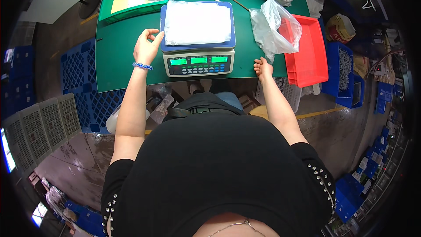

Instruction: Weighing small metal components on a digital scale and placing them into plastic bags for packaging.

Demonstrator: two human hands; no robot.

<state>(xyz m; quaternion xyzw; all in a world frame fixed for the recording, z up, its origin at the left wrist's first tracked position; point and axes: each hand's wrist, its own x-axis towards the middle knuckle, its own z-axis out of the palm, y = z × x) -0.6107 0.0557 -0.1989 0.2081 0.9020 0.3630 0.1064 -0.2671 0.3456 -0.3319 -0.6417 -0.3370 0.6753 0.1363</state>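
Your green-lit scale (199, 63) bears a flat white packet (198, 24). Your left hand (147, 48) spreads loosely; your right hand (263, 69) curls, grip unclear.

The head camera, a wide fisheye, looks steeply down from above the wearer's black shirt (232, 162), the nearest thing, toward the green bench (117, 55); the counting scale (198, 53) sits above centre, the floor (87, 158) farther off.

Tabletop (115, 59) left of the scale (199, 66) is open below the green bin (131, 12), save for the left grip (148, 46). Right of the scale, a narrow lane — a stick (239, 4) at its far end, clear bag (265, 30) and red tray (312, 61) bounding its right.
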